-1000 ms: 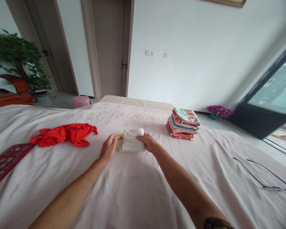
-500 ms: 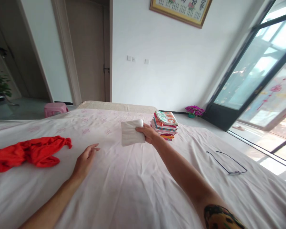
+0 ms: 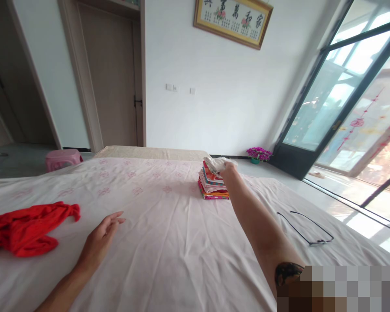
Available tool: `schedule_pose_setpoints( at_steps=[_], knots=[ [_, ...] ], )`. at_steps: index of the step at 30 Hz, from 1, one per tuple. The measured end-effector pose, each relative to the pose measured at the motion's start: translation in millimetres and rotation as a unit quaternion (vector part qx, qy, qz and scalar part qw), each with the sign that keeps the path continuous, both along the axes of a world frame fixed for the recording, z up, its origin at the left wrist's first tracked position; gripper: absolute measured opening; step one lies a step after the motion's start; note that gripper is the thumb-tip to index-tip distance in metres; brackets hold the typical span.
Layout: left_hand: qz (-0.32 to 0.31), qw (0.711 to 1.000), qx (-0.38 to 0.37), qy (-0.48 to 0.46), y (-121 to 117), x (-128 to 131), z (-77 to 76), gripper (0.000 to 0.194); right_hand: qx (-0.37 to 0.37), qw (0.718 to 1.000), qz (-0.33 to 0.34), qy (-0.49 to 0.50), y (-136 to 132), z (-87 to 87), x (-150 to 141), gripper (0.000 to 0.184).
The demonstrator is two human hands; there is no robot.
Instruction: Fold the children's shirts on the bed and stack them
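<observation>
A stack of folded cloths (image 3: 212, 184) in several colours stands toward the far side of the bed. On top of it lies a folded white cloth (image 3: 216, 164), and my right hand (image 3: 229, 168) grips its right end. My right fingers are partly hidden behind the hand and the cloth. My left hand (image 3: 100, 236) hovers low over the sheet with its fingers stretched out, holding nothing. To its left a crumpled red garment (image 3: 29, 227) lies on the pale flowered bed sheet (image 3: 162, 247).
A pair of glasses (image 3: 315, 240) lies on the right part of the bed. Beyond the bed stand a pink stool (image 3: 63, 159) and a pot of purple flowers (image 3: 259, 154). A glass door (image 3: 325, 95) is at the right.
My right hand has carried the folded white cloth forward and right, onto the stack. My left hand stays low over the sheet. The view has tilted up and turned slightly right.
</observation>
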State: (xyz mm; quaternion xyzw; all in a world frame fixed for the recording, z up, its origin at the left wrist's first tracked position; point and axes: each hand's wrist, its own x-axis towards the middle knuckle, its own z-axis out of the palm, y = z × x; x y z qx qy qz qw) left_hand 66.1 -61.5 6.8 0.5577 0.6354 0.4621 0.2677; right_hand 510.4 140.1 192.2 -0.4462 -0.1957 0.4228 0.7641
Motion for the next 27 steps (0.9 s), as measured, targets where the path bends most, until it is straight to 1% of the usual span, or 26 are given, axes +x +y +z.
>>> schedule_pose_setpoints(
  at_steps=[2, 3, 5, 8, 14, 18, 24, 27],
  knots=[
    [-0.009, 1.0, 0.005, -0.003, 2.6, -1.5, -3.6, 0.056, -0.034, 0.999, -0.018, 0.033, -0.3, -4.4, 5.5, 0.016],
    [-0.01, 1.0, 0.007, -0.003, 3.6, -2.1, -5.2, 0.056, -0.036, 0.998, -0.02, 0.053, 0.4, -3.5, 6.6, 0.015],
    [-0.011, 1.0, 0.013, 0.0, 4.9, -3.1, -7.2, 0.057, -0.03, 0.996, -0.014, 0.079, 3.3, 1.7, 6.7, 0.012],
    [-0.013, 1.0, 0.014, 0.003, 4.6, -3.4, -7.1, 0.057, -0.012, 0.995, -0.006, 0.097, 7.0, 7.6, 2.8, 0.014],
    [-0.012, 1.0, 0.014, 0.014, 0.4, -0.7, -0.5, 0.056, 0.017, 0.996, -0.01, 0.083, 3.1, 3.7, -8.7, 0.017],
    [-0.024, 0.999, 0.016, 0.02, 0.4, -1.2, -1.1, 0.053, 0.026, 0.998, -0.008, 0.059, -1.6, 6.8, -12.9, 0.019],
    [-0.032, 0.999, 0.013, 0.02, 2.0, -0.7, -3.7, 0.053, -0.001, 0.999, 0.017, 0.038, -13.1, 2.1, -21.2, 0.017],
    [-0.032, 0.999, 0.015, 0.018, 1.7, 1.2, -1.5, 0.053, -0.024, 0.998, 0.049, 0.043, -22.3, -0.7, -19.8, 0.017]
  ],
)
